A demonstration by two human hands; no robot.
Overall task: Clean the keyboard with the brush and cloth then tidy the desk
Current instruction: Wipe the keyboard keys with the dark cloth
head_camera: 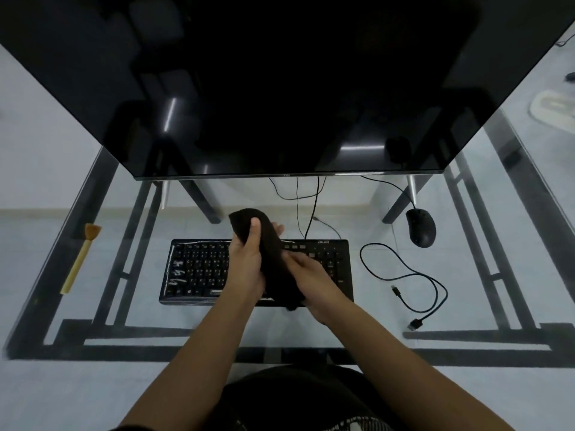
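Desk workstation, home or office, cannot tell which; glass-topped desk on dark frame; large dark monitor; black keyboard; wired mouse; loose cable; pale tiled floor beneath.

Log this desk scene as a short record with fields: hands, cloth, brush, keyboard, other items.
left hand: grips the upper part of the cloth, thumb on top
right hand: holds the lower part of the cloth
cloth: dark, held up above the keyboard
brush: lies untouched at the desk's left edge, bristles away from the person
keyboard: black, centred on the glass desk
other items: mouse right of the keyboard; loose cable beside it; monitor dark
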